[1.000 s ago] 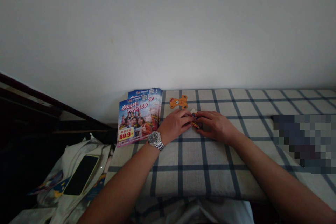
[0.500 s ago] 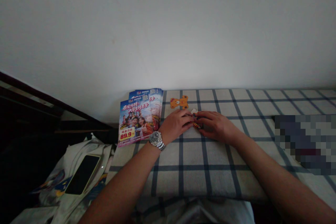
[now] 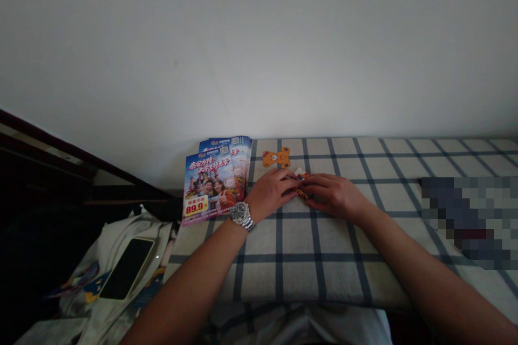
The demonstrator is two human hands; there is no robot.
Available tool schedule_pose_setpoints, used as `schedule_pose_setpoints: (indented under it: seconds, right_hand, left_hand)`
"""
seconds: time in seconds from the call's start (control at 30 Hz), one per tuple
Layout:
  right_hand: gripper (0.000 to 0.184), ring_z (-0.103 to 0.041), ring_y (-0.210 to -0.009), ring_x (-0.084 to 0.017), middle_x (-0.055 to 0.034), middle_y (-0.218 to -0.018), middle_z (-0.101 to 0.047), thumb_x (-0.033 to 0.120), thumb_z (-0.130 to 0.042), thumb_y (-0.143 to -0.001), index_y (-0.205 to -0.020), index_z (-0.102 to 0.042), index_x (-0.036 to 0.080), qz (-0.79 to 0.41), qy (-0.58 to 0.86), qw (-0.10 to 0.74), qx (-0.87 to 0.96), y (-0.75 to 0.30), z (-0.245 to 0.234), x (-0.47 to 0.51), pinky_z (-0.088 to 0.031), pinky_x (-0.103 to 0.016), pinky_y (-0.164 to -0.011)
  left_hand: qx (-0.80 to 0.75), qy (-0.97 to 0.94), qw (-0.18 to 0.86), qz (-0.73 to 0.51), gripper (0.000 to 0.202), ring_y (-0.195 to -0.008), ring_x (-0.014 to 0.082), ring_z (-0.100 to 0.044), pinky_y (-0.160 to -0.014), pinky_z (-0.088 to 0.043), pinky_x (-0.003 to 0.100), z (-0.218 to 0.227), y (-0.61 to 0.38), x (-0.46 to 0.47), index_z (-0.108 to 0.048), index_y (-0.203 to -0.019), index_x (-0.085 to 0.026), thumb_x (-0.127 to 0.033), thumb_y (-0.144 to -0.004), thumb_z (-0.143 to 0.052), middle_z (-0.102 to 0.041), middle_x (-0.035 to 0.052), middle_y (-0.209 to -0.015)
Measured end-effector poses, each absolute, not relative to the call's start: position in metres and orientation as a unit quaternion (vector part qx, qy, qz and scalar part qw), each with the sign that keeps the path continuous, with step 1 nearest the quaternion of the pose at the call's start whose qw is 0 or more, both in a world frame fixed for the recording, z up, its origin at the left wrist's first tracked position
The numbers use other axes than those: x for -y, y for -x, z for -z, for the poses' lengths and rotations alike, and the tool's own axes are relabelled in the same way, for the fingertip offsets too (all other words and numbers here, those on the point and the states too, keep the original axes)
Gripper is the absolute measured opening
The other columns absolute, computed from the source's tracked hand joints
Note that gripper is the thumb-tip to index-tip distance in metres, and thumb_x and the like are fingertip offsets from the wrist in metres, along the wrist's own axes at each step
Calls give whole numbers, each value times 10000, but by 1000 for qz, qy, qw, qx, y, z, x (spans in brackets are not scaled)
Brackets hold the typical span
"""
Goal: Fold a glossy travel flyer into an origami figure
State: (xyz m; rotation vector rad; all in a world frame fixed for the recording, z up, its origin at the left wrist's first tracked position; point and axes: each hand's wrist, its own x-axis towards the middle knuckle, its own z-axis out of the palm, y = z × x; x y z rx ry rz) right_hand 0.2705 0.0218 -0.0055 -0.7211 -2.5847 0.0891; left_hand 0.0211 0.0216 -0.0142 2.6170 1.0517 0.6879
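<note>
Between my fingertips is a small folded piece of printed paper, with white, red and yellow showing. My left hand, with a metal watch on the wrist, pinches its left side. From the right, the curled fingers of my right hand press on the same paper. Much of the paper is hidden under the fingers, so its full shape cannot be made out. A flat orange bear cutout lies on the checked cloth just beyond my left hand.
A stack of printed flyers lies left of my hands, near the wall. Lower left, a phone rests on a white bag. A pixelated dark item lies far right. A dark wooden rail slopes at left.
The fingers of my right hand have drawn closer together and shifted slightly on the paper. More red and white shows at its far edge. My left hand has hardly moved.
</note>
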Motion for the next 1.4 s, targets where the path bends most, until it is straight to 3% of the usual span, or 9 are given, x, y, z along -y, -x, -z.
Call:
schedule_pose_setpoints:
  seconds: [0.43,0.67,0.97,1.1,1.4]
  right_hand:
    - [266,-727,-1141,-276,-89,-1259,-752,234,-662,-963,-1224,-709,230,-21,279,208,937,-267,1,-16,-647,-405,-909]
    - [276,-730,-1133,-243,-58,-1246,-756,214,-668,-951,-1221,-705,260,-48,273,253,927,-270,4,-18,-647,-372,-920]
    - [294,-713,-1174,-267,-92,-1309,-720,305,-693,-965,-1252,-693,241,-62,265,240,932,-278,3,-21,-636,-414,-961]
    - [257,-723,-1163,-246,-75,-1297,-732,280,-626,-1010,-1258,-692,263,-67,278,232,930,-276,3,-21,-635,-390,-968]
    - [281,-739,-1149,-231,-42,-1251,-766,262,-646,-994,-1267,-705,287,-142,318,303,887,-278,5,-21,-612,-383,-1031]
  left_hand:
    - [-354,-895,124,-243,230,-1100,232,-644,-992,-546,424,15,-22,-22,-714,-1197,-220,-273,-975,-687,-667,69,-1262]
    - [-359,-891,132,-246,305,-1147,248,-633,-1027,-535,445,13,-21,-21,-693,-1253,-238,-286,-953,-721,-657,74,-1297]
    - [-360,-889,125,-252,227,-1148,232,-632,-1019,-537,428,14,-22,-20,-719,-1212,-251,-317,-1010,-636,-664,63,-1274]
    - [-365,-885,125,-260,215,-1140,233,-638,-1024,-532,440,13,-23,-19,-722,-1200,-257,-306,-1007,-641,-667,63,-1265]
    - [-379,-861,149,-304,277,-1210,251,-621,-1064,-529,470,14,-23,-22,-657,-1253,-237,-234,-976,-674,-651,77,-1273]
